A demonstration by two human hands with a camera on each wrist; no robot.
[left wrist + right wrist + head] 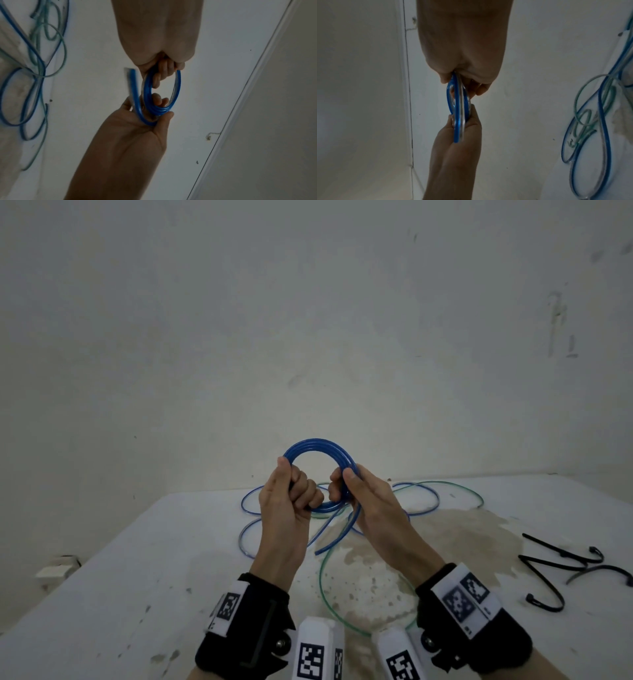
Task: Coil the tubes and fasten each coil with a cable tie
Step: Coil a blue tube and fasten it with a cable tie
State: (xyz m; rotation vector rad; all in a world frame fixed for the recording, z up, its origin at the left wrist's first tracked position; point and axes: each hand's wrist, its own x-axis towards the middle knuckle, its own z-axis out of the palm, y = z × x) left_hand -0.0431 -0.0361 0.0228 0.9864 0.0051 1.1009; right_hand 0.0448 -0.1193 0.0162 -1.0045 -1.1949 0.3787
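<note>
A blue tube coil [318, 444] of several turns is held upright above the white table [137, 577]. My left hand [291, 482] grips its left side with fingers curled through the ring. My right hand [346, 484] pinches its right side. A blue tail [334, 537] hangs from the coil down to the table. In the left wrist view the left hand [160, 75] and right hand [155, 108] grip the coil [178, 86] at opposite sides. The right wrist view has the coil [449, 94] edge-on between the right hand [462, 81] and left hand [464, 124].
Loose blue tube loops [247, 501] and a green tube [322, 583] lie tangled on the table under the hands. Several black cable ties [555, 563] lie at the right. A brown stain [462, 535] marks the tabletop. A pale wall rises behind.
</note>
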